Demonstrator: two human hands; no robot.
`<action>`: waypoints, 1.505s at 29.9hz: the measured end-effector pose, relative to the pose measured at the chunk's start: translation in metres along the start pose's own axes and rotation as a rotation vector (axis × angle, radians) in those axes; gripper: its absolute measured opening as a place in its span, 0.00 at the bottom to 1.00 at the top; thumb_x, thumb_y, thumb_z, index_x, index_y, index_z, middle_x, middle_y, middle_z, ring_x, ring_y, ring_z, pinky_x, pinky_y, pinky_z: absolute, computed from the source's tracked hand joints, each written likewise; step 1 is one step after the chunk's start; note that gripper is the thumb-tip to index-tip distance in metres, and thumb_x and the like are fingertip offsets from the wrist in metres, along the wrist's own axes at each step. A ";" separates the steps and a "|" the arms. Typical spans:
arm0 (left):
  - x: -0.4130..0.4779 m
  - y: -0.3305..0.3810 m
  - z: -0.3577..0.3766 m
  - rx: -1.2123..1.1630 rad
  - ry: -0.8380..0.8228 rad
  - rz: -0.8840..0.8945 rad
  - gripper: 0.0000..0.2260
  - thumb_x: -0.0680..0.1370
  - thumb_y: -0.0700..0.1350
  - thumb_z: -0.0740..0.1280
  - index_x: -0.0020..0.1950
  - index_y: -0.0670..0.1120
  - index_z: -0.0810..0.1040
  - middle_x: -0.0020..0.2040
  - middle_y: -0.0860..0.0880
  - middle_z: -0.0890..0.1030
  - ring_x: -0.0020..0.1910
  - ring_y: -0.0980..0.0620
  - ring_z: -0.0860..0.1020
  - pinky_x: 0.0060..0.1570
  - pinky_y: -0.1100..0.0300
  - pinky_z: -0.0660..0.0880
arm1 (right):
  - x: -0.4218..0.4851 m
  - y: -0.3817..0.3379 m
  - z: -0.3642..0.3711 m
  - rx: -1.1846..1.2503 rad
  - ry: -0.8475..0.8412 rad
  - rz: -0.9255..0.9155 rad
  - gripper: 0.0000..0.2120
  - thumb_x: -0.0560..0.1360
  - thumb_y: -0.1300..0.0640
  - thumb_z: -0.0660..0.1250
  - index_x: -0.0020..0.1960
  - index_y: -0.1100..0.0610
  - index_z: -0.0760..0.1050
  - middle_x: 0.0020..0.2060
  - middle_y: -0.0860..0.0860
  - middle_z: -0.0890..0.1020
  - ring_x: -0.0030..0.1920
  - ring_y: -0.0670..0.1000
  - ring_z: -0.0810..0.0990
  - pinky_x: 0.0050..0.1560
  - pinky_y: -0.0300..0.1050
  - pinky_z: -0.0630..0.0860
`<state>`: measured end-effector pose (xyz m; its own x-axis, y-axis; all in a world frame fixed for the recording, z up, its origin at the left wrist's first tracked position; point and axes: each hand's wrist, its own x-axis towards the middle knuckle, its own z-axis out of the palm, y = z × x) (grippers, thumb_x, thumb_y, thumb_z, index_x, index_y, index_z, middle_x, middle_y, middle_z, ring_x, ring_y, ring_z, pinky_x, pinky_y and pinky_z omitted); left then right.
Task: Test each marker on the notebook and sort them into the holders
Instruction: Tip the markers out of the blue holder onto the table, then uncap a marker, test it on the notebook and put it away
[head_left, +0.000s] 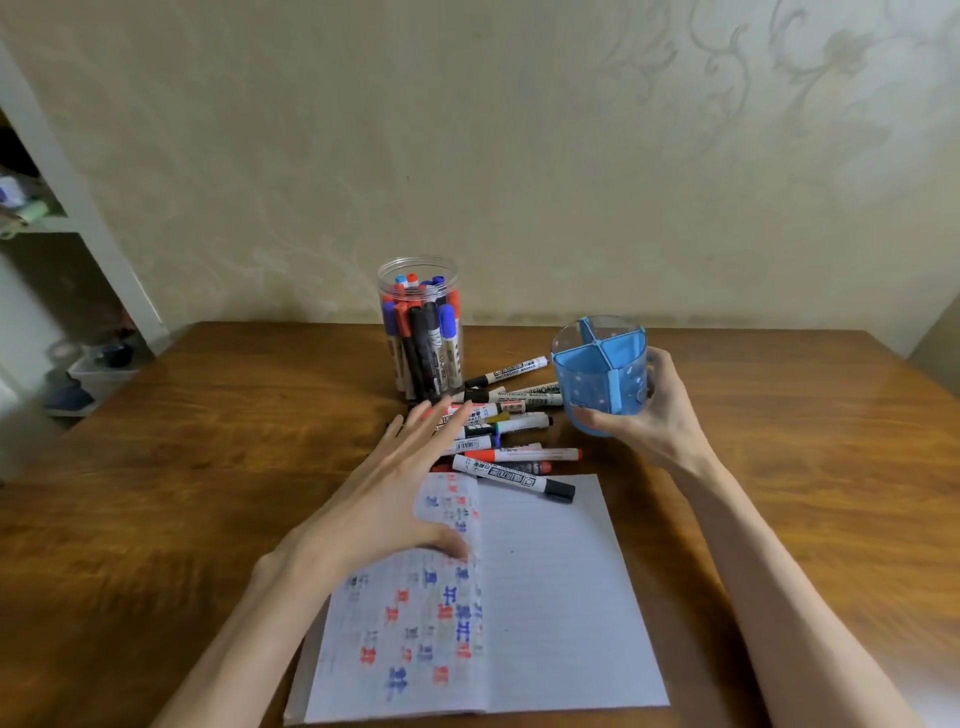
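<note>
An open lined notebook (545, 597) lies near the table's front edge, its left page covered in red, blue and black test marks. Beyond it lies a pile of whiteboard markers (511, 431); a black-capped one (514, 478) rests on the notebook's top edge. My left hand (395, 493) is flat with straight fingers over the left page, fingertips reaching the pile. My right hand (649, 415) grips a blue divided holder (600, 374), tilted and lifted at the right of the pile. A clear jar (422, 332) with several markers stands behind.
The wooden table (208, 441) runs back to a patterned wall. A white shelf unit (67, 223) with small items stands at the far left, off the table.
</note>
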<state>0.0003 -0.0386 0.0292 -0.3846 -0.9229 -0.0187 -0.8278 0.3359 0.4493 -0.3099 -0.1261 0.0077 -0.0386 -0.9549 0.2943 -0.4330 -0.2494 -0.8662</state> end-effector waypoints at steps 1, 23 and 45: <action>-0.001 -0.001 0.001 0.007 -0.003 -0.017 0.60 0.66 0.60 0.80 0.78 0.69 0.35 0.73 0.73 0.30 0.64 0.76 0.23 0.69 0.54 0.33 | 0.000 0.003 0.001 -0.002 0.008 0.019 0.49 0.63 0.51 0.87 0.76 0.55 0.64 0.64 0.47 0.77 0.60 0.45 0.79 0.53 0.32 0.77; 0.043 0.004 0.048 -0.012 0.689 0.174 0.17 0.79 0.41 0.72 0.67 0.50 0.81 0.63 0.53 0.80 0.65 0.54 0.76 0.63 0.48 0.76 | -0.029 -0.034 0.006 -0.005 0.483 -0.127 0.25 0.71 0.51 0.78 0.64 0.53 0.71 0.54 0.53 0.75 0.52 0.50 0.74 0.56 0.46 0.77; 0.031 -0.001 0.046 -0.400 0.692 0.100 0.16 0.77 0.52 0.74 0.65 0.54 0.81 0.60 0.60 0.81 0.62 0.63 0.77 0.57 0.61 0.79 | -0.062 -0.022 0.056 -0.238 -0.161 -0.183 0.11 0.74 0.48 0.80 0.55 0.49 0.87 0.44 0.42 0.79 0.43 0.41 0.78 0.41 0.32 0.73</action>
<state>-0.0294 -0.0585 -0.0127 -0.0003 -0.8431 0.5377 -0.5433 0.4516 0.7077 -0.2476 -0.0705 -0.0136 0.1933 -0.9156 0.3525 -0.6183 -0.3927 -0.6808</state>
